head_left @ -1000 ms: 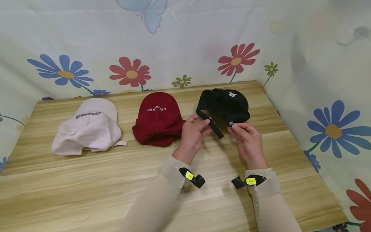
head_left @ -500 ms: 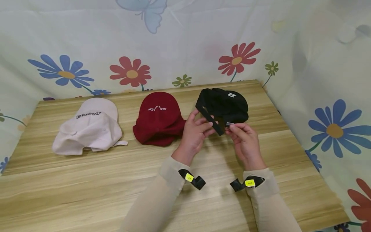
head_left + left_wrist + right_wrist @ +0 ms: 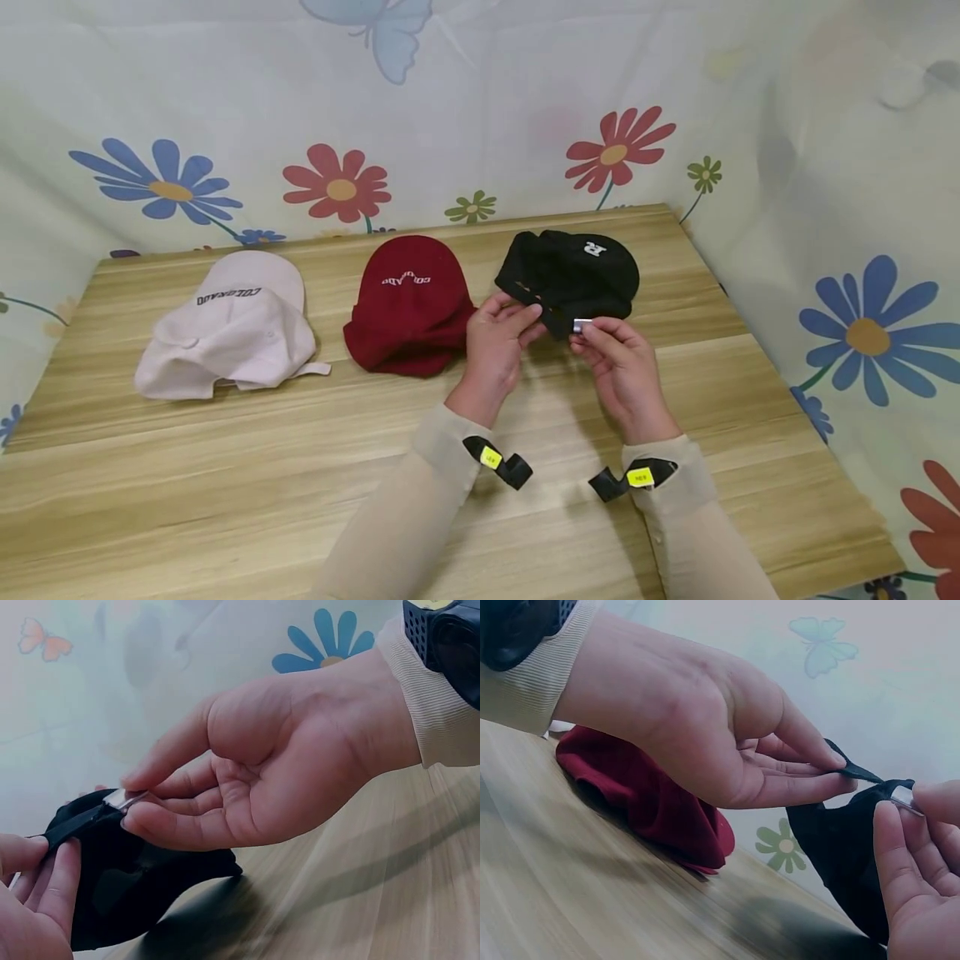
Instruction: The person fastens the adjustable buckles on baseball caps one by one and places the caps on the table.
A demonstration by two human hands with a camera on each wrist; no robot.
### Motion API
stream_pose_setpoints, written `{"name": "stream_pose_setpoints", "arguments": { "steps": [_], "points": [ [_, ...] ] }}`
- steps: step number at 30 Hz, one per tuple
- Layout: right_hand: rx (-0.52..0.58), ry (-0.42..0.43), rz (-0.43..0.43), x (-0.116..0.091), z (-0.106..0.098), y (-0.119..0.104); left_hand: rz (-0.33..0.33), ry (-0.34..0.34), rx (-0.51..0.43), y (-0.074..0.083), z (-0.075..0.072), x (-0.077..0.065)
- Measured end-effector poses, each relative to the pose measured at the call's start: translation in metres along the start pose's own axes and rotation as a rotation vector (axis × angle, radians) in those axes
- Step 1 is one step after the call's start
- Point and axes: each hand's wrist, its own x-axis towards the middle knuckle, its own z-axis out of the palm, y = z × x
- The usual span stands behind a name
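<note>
In the head view a black cap (image 3: 573, 271) with a white letter on its front sits at the right, its back opening toward me. My left hand (image 3: 495, 354) pinches its black strap (image 3: 864, 773) between thumb and fingers, as the right wrist view shows. My right hand (image 3: 628, 379) pinches the silver metal buckle (image 3: 582, 326) at the other side of the back opening. In the left wrist view the buckle (image 3: 122, 799) shows between the thumb and fingertips. Strap and buckle are close together, with the strap's end partly hidden by the fingers.
A dark red cap (image 3: 408, 308) lies just left of my left hand. Farther left is a pale pink cap (image 3: 232, 329), its strap end sticking out. All rest on a wooden table (image 3: 300, 483), with a flower-printed curtain (image 3: 480, 108) behind.
My right hand has moved left with the buckle, nearer my left hand. The loose strap end that hung between the hands has been drawn up, and the cap has shifted slightly left.
</note>
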Motion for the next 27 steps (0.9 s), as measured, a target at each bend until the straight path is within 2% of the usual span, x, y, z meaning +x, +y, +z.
{"name": "stream_pose_setpoints", "arguments": {
  "steps": [12, 27],
  "points": [
    [0.032, 0.037, 0.048, -0.001, 0.006, 0.006, 0.069, 0.079, -0.037, -0.004, 0.001, 0.001],
    [0.049, 0.078, 0.093, -0.002, 0.01, 0.011, 0.08, 0.113, -0.041, -0.007, 0.003, 0.0]
  ]
}}
